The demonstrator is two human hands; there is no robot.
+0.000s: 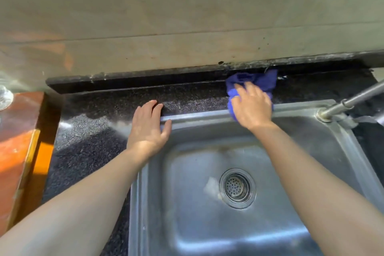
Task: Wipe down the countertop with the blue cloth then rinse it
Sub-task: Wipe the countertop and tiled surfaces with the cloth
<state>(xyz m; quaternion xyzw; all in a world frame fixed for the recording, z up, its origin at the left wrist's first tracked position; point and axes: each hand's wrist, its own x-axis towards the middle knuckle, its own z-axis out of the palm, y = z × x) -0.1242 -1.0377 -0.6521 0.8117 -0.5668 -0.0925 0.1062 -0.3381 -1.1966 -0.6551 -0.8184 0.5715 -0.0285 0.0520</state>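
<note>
The steel sink (207, 224) fills the view from 4 to 7 o'clock; its basin holds only a round perforated drain strainer (237, 187) at the centre and a pale smear just to the strainer's 9 o'clock. The blue cloth (254, 81) lies bunched on the dark speckled countertop (87, 143) at about 1 o'clock of the view, on the narrow strip between the sink's back rim and the raised black back ledge (145, 81); its upper edge touches that ledge, and its lower end hangs over the sink rim. The crumpled bundle runs roughly from 1 o'clock down to 7 o'clock, with no clear front or point. It is deep blue, creased and folded on itself. The right hand (252, 106) presses flat on the cloth, fingers spread and fairly straight, slightly blurred. The left hand (148, 127) rests palm down with straight fingers across the sink's back left corner and the countertop, holding nothing. A steel tap pipe (357, 97) slants in from 3 o'clock.
</note>
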